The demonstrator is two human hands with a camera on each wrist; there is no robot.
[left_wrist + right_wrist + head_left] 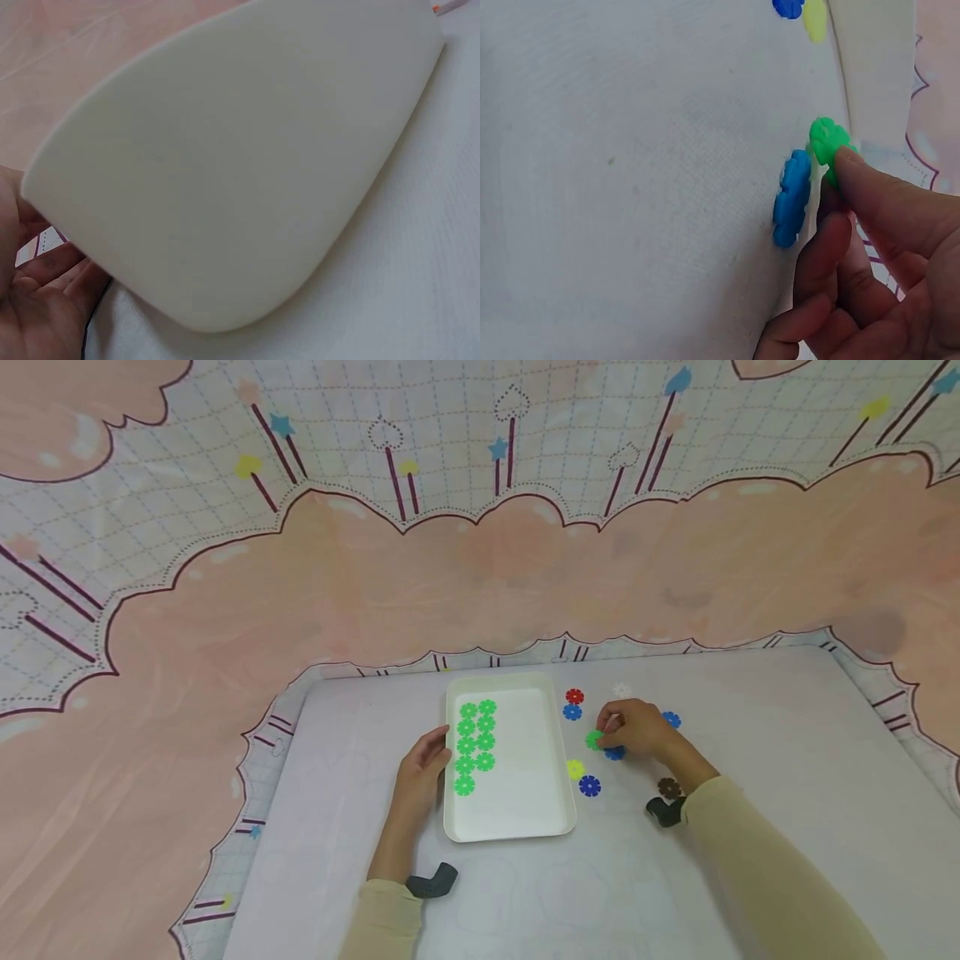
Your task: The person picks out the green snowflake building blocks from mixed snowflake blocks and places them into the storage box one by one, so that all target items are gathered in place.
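My right hand (637,727) pinches a green snowflake disc (826,139) between thumb and fingertips, just above the table. Beside it, a blue snowflake disc (792,199) stands out in the right wrist view, partly under my hand in the head view. Left of this sits a white rectangular tray (525,810), where several green snowflake discs (486,724) lie in two columns along the left side. With loosely extended fingers, my left hand (420,777) touches the tray's left rim. The left wrist view shows the fingers (56,292) beside the tray's outer wall (225,165).
Scattered right of the tray are a red disc (574,696), blue discs (572,712), a yellow disc (575,769), a dark blue disc (589,786) and a white disc (622,691). A brown disc (669,788) lies near my right wrist. Another blue disc (672,719) sits behind it.
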